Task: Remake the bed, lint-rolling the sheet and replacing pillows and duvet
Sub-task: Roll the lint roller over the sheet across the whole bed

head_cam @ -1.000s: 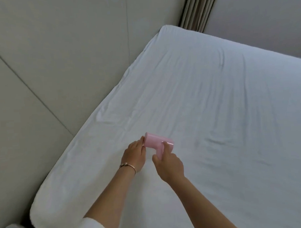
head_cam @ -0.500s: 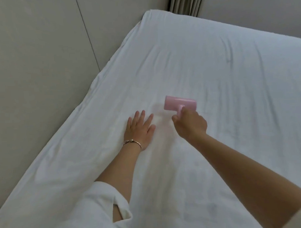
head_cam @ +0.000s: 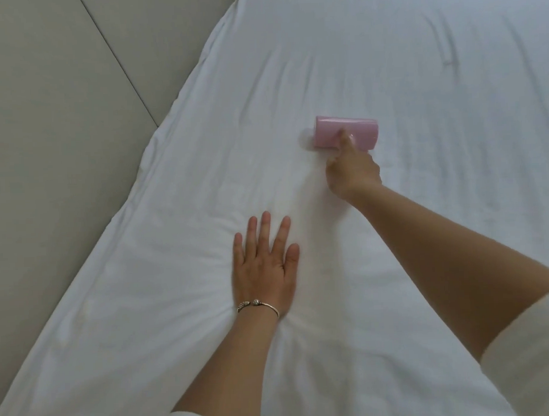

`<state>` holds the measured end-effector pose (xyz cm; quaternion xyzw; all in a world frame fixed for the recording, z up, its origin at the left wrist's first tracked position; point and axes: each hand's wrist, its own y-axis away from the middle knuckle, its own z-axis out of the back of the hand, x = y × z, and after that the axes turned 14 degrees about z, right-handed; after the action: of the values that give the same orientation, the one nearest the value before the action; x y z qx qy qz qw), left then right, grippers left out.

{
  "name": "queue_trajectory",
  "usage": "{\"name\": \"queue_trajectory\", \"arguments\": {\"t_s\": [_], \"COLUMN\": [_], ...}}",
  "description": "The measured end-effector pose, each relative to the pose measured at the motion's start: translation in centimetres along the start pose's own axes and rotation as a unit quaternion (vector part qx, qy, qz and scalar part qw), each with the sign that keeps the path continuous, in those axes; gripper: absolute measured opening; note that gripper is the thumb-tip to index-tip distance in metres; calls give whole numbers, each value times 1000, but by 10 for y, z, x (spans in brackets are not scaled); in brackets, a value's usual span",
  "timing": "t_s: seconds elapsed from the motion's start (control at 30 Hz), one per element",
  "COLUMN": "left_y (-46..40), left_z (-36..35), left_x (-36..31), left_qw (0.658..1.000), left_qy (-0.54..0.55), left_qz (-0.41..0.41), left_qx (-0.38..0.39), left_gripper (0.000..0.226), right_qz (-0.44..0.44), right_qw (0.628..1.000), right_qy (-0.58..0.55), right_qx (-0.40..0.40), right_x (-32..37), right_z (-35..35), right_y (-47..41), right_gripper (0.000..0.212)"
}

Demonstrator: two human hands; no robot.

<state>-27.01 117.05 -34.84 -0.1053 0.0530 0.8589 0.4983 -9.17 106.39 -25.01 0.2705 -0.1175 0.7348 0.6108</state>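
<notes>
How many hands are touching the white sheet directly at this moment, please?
1. The left hand lies flat, fingers spread, on the sheet. The right hand grips the pink lint roller farther up the bed; any contact beneath it is hidden.

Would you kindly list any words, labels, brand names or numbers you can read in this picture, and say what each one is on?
None: no readable text shows in this view.
The pink lint roller held by the right hand shows no label or print.
The white sheet, bracelet and wall panels bear no writing.
</notes>
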Motion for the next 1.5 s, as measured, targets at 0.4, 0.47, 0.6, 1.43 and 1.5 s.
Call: {"name": "queue_trajectory", "arguments": {"t_s": [0.4, 0.47, 0.6, 1.43, 1.5], "left_y": [-1, -1, 25, 425, 450], "left_z": [12, 21, 38, 73, 79], "left_x": [-3, -4, 4, 143, 148], "left_qw": [997, 995, 991, 991, 989], "left_qy": [-33, -48, -66, -42, -31], "left_qz": [9, 4, -15, 39, 60], "left_qx": [62, 88, 119, 124, 130], "left_gripper": [56, 54, 55, 57, 59], "right_qz": [-3, -9, 5, -60, -71], "right_qw": [999, 999, 999, 997, 996], "right_qy": [35, 31, 28, -42, -55], "right_qx": [16, 30, 44, 40, 28], "right_x": [0, -1, -10, -54, -57], "right_z": [-12, -15, -21, -59, -67], "right_y": [63, 91, 150, 578, 609], "right_gripper": [63, 63, 64, 42, 38]}}
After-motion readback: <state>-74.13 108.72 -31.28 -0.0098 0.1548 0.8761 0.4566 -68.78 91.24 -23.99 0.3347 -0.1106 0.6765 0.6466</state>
